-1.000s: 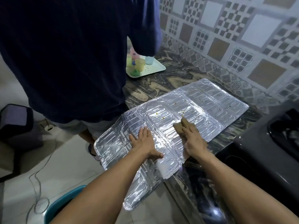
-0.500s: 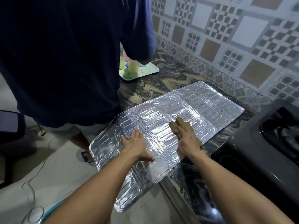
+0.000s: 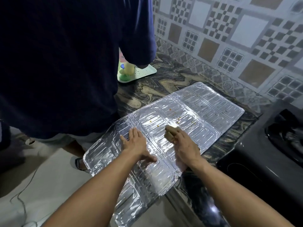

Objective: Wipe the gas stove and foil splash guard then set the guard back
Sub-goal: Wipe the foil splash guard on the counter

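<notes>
The silver foil splash guard (image 3: 205,108) lies unfolded flat on the marbled counter, its near-left part hanging past the counter edge. Small yellow-brown spots dot its middle panels. My left hand (image 3: 136,143) presses flat on the guard, fingers spread. My right hand (image 3: 185,145) holds a brownish cloth (image 3: 169,131) down on the foil just right of the left hand. The black gas stove (image 3: 262,154) sits at the right, its burner at the frame edge.
Another person in a dark blue shirt (image 3: 65,63) stands close at the left of the counter. A pale green tray (image 3: 142,72) with small cups sits behind them. A patterned tile wall (image 3: 229,38) backs the counter. A cable lies on the floor.
My right hand with the cloth has slid a little over the foil, toward the left hand. The view has shifted slightly; the left hand stays pressed on the guard.
</notes>
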{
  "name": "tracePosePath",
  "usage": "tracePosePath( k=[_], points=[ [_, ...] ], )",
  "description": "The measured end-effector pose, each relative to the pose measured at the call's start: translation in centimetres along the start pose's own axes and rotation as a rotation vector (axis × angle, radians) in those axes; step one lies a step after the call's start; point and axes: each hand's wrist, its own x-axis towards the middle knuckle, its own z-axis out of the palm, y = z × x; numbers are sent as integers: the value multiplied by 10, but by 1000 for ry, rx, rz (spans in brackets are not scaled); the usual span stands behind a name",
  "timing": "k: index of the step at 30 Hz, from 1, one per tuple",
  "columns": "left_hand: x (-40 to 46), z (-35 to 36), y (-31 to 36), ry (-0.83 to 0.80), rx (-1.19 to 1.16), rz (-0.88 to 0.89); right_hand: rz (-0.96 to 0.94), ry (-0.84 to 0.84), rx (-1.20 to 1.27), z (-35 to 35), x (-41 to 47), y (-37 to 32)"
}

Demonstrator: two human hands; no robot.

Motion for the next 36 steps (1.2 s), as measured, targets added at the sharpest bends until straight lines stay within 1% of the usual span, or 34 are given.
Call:
tracePosePath(
  k=[3, 5, 6, 7, 8, 9, 11, 13, 15, 16, 17, 18, 19, 20, 21, 22, 23, 24, 26, 29, 30, 31, 32, 33, 35, 36],
  points=[
    [3, -5, 2, -26, 51, 14, 296, 70, -43, -4, 22, 21],
    [4, -6, 2, -31, 63, 18, 472, 76, -103, -13, 33, 27],
    [4, -6, 1, -30, 65, 21, 531, 68, -128, -16, 37, 29],
    [4, -6, 1, -28, 65, 23, 551, 70, -126, -19, 37, 27],
    [3, -6, 0, -26, 63, 27, 533, 85, -89, -22, 36, 21],
    [3, -6, 0, -26, 59, 32, 463, 94, -44, -19, 34, 15],
    [3, -7, -1, -24, 51, 38, 212, 69, 12, -12, 22, -10],
    [3, -8, -1, -23, 69, 38, -83, 12, 11, 1, 10, -37],
    [4, -9, 0, -20, 102, 29, -308, 12, -43, 13, 5, -43],
    [4, -9, 0, -21, 113, 28, -375, 24, -32, 21, 3, -38],
    [5, -10, 0, -19, 121, 31, -370, 47, -4, 23, 2, -34],
    [5, -10, -1, -17, 123, 36, -295, 103, 89, 22, 3, -30],
    [5, -10, -1, -15, 122, 40, -168, 141, 211, 24, 7, -20],
    [4, -9, -2, -13, 123, 42, -22, 150, 263, 17, 15, -9],
    [4, -8, -3, -13, 127, 42, 73, 113, 208, 9, 25, -1],
    [4, -9, -3, -17, 131, 42, 175, 27, 216, 4, 38, 7],
    [3, -11, -2, -21, 131, 37, 267, 32, 202, 0, 48, 11],
    [3, -14, -1, -18, 119, 25, 295, 60, 188, -8, 56, 9],
    [6, -24, -3, 42, 70, 1, 214, 63, 209, -9, 62, -8],
    [14, -32, -13, 222, 29, -24, -91, 36, 197, 15, 56, -40],
    [16, -33, -16, 264, 36, -38, -211, -10, 183, 19, 53, -49],
    [19, -31, -16, 286, 41, -50, -345, -45, 145, 25, 52, -53],
    [22, -30, -15, 289, 39, -55, -423, -81, 105, 27, 55, -51],
    [25, -29, -14, 273, 40, -57, -433, -87, 97, 32, 59, -45],
    [33, -33, -14, 178, 49, -76, -364, -92, 72, 38, 71, -25],
    [36, -36, -15, 123, 25, -102, -299, -109, 42, 40, 80, -14]
  ],
)
